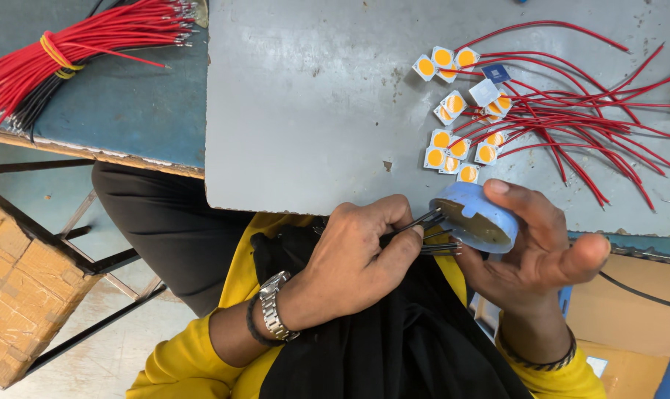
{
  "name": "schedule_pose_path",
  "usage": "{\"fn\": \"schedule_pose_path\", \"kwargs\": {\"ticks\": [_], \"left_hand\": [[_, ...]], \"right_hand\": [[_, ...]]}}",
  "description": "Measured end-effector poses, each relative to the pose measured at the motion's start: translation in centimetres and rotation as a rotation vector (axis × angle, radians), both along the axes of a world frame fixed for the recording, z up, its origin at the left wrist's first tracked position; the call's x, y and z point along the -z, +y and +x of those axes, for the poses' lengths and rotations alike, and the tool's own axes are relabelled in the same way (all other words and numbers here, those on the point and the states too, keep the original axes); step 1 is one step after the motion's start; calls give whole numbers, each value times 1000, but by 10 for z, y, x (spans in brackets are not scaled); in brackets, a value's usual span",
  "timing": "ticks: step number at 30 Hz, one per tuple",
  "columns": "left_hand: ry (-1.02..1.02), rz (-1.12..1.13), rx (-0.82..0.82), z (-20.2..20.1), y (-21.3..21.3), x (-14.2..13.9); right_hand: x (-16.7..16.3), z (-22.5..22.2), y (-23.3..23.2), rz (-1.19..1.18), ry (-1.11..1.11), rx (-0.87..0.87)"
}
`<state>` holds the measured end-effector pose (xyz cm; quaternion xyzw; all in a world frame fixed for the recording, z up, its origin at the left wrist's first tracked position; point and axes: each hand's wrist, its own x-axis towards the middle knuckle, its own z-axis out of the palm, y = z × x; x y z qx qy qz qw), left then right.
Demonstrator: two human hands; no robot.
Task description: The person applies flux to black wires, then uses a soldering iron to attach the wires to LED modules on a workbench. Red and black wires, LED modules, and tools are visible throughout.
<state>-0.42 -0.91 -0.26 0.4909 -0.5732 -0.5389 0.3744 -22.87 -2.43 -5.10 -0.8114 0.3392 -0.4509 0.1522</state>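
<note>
Wire tips dipping: I see my left hand [357, 258] pinching black wires [432, 230] into the blue tin [474, 218] gripped by my right hand [542, 247] at the worktop's near edge; red-wired chips [453, 137] already lie finished, judging by sight.

Bright, even overhead lighting; soft short shadows under red wires [593, 111]; mild sheen on grey board [313, 103]; sharp focus throughout.

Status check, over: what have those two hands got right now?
Left hand pinching thin black wires. Right hand cradling round blue tin, wire tips at its rim. Wired yellow chips lie beyond, nothing blocking.
</note>
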Motion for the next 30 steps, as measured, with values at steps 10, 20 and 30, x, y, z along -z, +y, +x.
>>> {"fn": "schedule_pose_path", "kwargs": {"ticks": [10, 20, 30], "left_hand": [[27, 1, -12, -1, 2, 2], [-1, 2, -45, -5, 2, 3], [5, -53, -103, -6, 3, 6]], "right_hand": [[1, -5, -1, 19, -12, 59], [0, -4, 1, 3, 13, 92], [-1, 3, -2, -49, -21, 23]]}}
